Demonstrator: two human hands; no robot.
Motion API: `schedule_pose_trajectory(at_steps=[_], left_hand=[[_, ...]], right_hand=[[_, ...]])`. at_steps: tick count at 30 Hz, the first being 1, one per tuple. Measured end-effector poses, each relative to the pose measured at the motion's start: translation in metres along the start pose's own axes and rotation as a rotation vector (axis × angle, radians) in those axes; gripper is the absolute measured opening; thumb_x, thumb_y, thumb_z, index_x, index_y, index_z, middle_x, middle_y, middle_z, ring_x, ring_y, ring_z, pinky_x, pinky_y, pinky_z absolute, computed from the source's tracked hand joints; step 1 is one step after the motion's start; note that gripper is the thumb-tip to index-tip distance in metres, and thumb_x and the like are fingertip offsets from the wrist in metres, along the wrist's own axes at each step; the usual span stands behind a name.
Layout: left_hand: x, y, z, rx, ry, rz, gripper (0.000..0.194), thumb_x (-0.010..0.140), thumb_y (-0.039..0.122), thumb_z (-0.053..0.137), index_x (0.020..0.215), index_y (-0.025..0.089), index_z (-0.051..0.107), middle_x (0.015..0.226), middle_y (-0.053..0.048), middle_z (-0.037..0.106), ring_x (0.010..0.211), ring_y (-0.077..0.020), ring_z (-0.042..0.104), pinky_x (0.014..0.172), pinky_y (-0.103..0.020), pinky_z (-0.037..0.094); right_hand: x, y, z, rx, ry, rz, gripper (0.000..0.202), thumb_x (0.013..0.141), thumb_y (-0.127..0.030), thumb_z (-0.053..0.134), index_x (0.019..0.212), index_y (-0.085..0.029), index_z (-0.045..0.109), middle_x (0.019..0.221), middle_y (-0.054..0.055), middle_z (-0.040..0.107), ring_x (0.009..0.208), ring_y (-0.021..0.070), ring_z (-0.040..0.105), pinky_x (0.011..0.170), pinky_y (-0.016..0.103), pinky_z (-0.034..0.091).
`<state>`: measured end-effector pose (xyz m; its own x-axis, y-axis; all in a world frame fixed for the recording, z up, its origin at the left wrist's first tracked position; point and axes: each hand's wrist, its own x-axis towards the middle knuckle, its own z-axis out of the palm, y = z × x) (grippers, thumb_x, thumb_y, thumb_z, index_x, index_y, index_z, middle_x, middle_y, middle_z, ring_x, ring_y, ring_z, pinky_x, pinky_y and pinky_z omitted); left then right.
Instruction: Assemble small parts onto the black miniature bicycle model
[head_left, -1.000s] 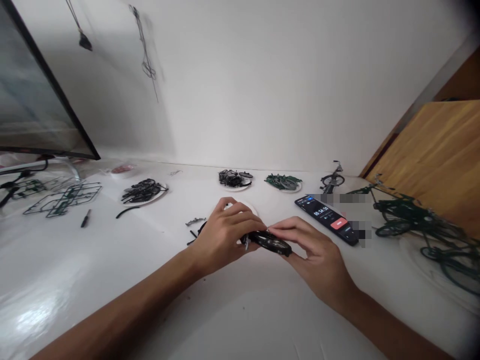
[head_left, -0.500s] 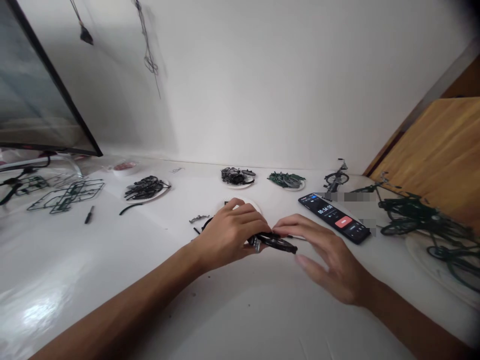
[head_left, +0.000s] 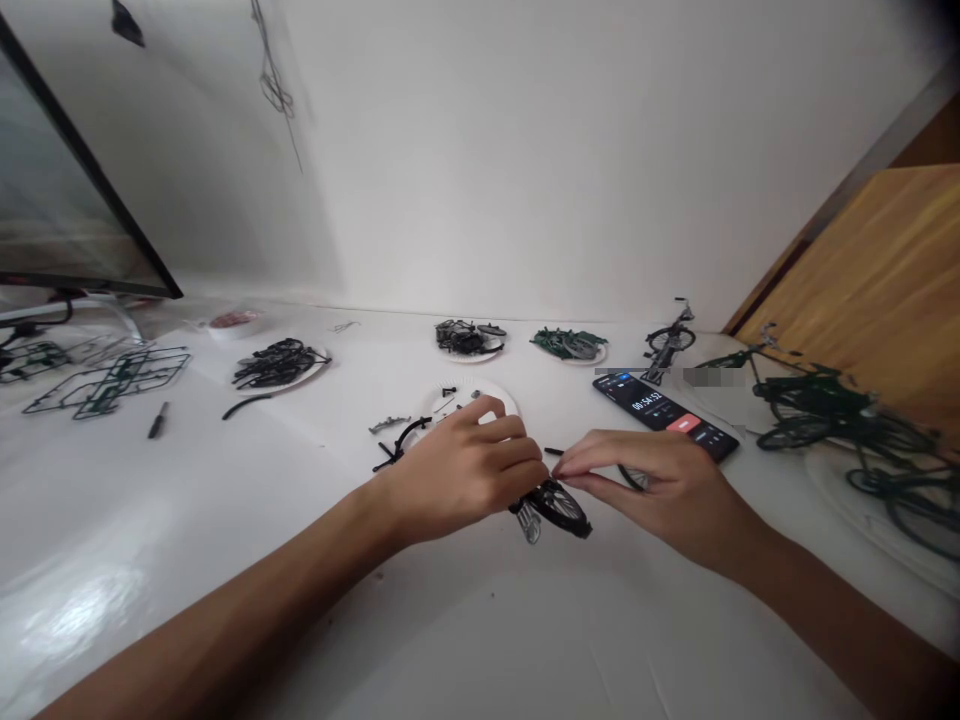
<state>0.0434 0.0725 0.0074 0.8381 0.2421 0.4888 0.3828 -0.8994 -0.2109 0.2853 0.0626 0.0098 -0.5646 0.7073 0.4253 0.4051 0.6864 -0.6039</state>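
My left hand (head_left: 472,465) is wrapped over a small black model bicycle (head_left: 564,508), covering most of it. A spoked wheel with a black fender sticks out on the right, and a silver rack-like piece shows below the fingers. My right hand (head_left: 664,485) pinches thumb and forefinger together at the bicycle's upper edge; what lies between the tips is too small to make out. Behind that hand, part of a loose wheel (head_left: 634,478) shows. A white plate (head_left: 504,392) with a few small black parts is partly hidden behind my left hand.
Plates of black parts (head_left: 277,364), more dark parts (head_left: 466,338) and green parts (head_left: 571,344) line the back. A phone (head_left: 664,415) running a timer, a finished grey bicycle (head_left: 671,340) and green bicycles (head_left: 814,400) stand right. A screwdriver (head_left: 158,420) and green sprues (head_left: 112,380) lie left.
My right hand has closed from spread fingers to a pinch at the bicycle. The wheel end has tilted downward, and the view has shifted slightly.
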Motion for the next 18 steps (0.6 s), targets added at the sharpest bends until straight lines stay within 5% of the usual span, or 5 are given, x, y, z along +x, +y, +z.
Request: schedule_pose_trajectory(at_steps=[9,18], left_hand=[[0.0014,0.0052,0.0001,0.005,-0.024,0.026,0.026,0.104,0.012,0.042,0.097,0.013,0.067,0.092,-0.004,0.071,0.084,-0.0169,0.060,0.081,-0.036,0.041],[0.0019,0.0075,0.0043,0.127,0.004,0.072,0.025,0.099,0.007,0.047,0.081,0.015,0.064,0.078,-0.002,0.068,0.074,-0.0168,0.057,0.076,-0.036,0.043]], right_hand=[[-0.0001,-0.0001,0.0022,0.027,-0.069,0.188,0.007,0.089,-0.029,0.069,0.084,-0.026,0.072,0.086,-0.002,0.075,0.079,0.0154,0.069,0.069,0.027,0.052],[-0.0022,-0.0054,0.0063,-0.107,-0.139,0.147,0.007,0.091,-0.021,0.062,0.085,-0.023,0.064,0.084,-0.002,0.070,0.076,0.0138,0.065,0.070,0.027,0.048]])
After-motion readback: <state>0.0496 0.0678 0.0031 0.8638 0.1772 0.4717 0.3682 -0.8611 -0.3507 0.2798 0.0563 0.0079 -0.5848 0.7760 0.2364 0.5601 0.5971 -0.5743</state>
